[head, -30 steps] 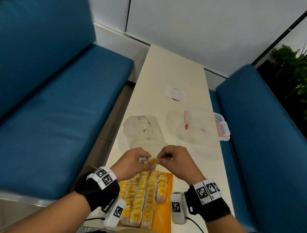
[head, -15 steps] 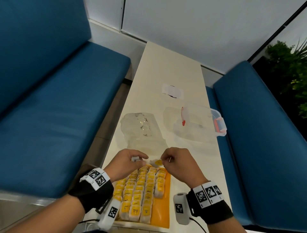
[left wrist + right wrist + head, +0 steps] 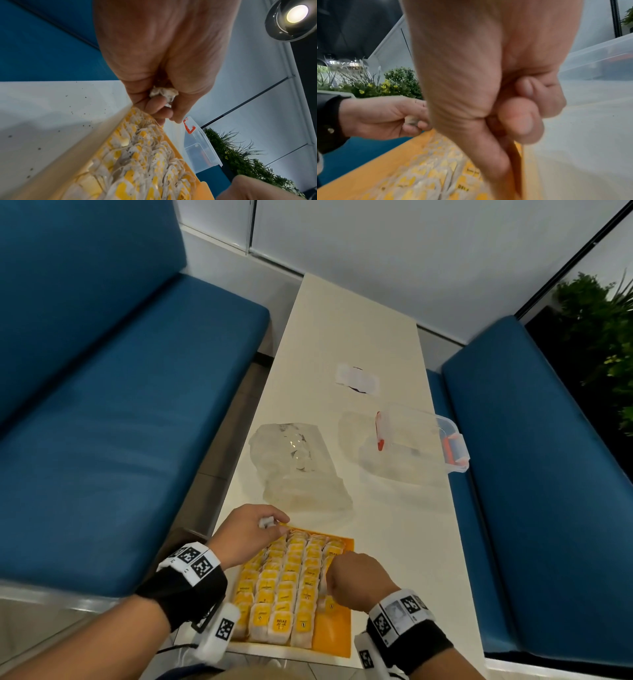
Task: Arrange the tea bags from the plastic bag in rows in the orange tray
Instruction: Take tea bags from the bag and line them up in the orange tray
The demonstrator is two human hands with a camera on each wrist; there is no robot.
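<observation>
The orange tray [image 3: 337, 635] lies at the table's near end, with rows of yellow-tagged tea bags [image 3: 287, 587] covering most of it. My left hand [image 3: 274, 525] hovers at the tray's far left corner and pinches a small crumpled white tea bag [image 3: 163, 93], also visible as tea bag [image 3: 411, 120]. My right hand [image 3: 356, 580] is down on the rightmost row, knuckles up. Its fingers [image 3: 522, 121] are curled and one reaches down to the bags; whether it holds anything is hidden. The clear plastic bag [image 3: 298, 467] lies just beyond the tray.
A clear lidded box [image 3: 414, 446] with red latches sits on the right side of the white table [image 3: 394, 542]. A white paper slip [image 3: 358, 378] lies farther back. Blue benches flank the table; a plant stands at the far right.
The hands were together above the tray's far end with a yellow-tagged tea bag between them. They parted; my right hand came down and nearer onto the right row, while my left stayed at the far corner.
</observation>
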